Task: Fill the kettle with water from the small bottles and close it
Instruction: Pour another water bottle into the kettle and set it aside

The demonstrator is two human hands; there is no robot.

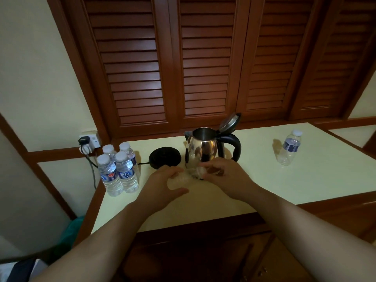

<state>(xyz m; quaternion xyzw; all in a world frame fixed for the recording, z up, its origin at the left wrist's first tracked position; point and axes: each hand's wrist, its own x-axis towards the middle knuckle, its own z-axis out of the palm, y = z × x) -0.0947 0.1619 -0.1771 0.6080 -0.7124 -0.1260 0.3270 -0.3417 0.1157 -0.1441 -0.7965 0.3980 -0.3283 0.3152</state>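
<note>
Both hands curl round one small bottle — left hand gripping its body, right hand its neck.

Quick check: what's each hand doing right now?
Left hand: holds the clear bottle by its body.
Right hand: grips the same bottle's cap end.

Both bare forearms reaching in from the near edge, converging above the middle of the tabletop. Left hand palm turned inward, fingers curled round the body of a small clear bottle lying tilted, thumb stretched forward along its near side. Right hand knuckles up, fingertips pinched at the bottle's neck end (cap itself hidden under the fingers). Wrists roughly level, hands nearly touching, neither resting flat on the tabletop.
</note>
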